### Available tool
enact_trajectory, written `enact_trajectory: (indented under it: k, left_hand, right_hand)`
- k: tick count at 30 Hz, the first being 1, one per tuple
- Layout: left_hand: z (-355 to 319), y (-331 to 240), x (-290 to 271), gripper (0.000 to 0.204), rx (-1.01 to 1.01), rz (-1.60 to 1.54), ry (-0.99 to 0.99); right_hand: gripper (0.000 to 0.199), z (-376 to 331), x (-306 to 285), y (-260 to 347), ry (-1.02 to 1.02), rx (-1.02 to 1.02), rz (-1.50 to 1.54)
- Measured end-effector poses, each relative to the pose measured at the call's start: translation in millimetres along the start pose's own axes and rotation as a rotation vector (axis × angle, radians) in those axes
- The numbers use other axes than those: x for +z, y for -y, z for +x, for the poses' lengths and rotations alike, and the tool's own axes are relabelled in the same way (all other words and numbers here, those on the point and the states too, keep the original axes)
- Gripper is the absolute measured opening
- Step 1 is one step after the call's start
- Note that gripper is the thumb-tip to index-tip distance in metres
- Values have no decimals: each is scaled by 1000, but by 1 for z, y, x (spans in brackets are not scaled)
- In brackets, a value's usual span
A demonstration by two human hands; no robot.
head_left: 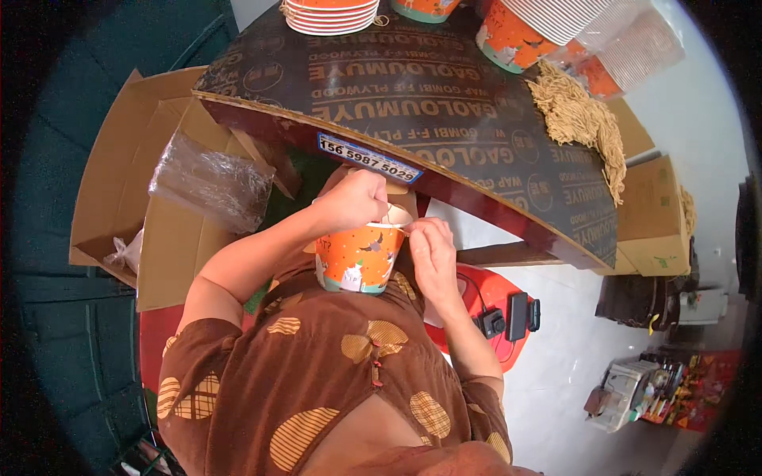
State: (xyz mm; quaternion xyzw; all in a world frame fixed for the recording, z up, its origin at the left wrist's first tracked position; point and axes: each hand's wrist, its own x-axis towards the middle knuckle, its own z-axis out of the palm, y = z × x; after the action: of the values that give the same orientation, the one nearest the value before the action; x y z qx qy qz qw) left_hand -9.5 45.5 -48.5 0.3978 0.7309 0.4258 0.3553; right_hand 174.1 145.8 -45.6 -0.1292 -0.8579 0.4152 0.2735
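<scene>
An orange paper bucket (359, 258) with printed figures and a green base stands upright against my lap, its white mouth facing up. My left hand (355, 198) is closed over the far left of the rim, its fingertips dipping toward the inside. What those fingers hold is hidden. At the right of the rim, my right hand (431, 247) pinches a thin cord where it meets the bucket wall. A loose bundle of beige cords (573, 111) lies on the right part of the table, some strands hanging over its edge.
Ahead is a dark plywood table (381, 87) with a red-brown edge. On it are stacked orange buckets (516, 36) and a plastic-wrapped stack (635, 55). Open cardboard boxes (119, 174) stand left, another carton (651, 210) right. A red stool (504, 345) holds small black devices.
</scene>
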Motion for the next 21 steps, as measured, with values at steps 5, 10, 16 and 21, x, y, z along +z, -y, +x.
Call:
enact_trajectory:
  k: [5, 10, 16, 21]
  left_hand:
    - [-4, -10, -1, 7, 54, -47, 46]
    - [-7, -17, -3, 9, -44, -520, 116]
    - [-5, -26, -7, 10, -95, -643, 157]
    - [-6, -30, -10, 9, -126, -596, 191]
  right_hand:
    - [6, 0, 4, 3, -1, -79, -142]
    - [5, 1, 3, 5, -27, -99, -125]
    - [7, -2, 4, 3, -13, -118, -96]
    - [8, -5, 3, 2, 47, -155, -100]
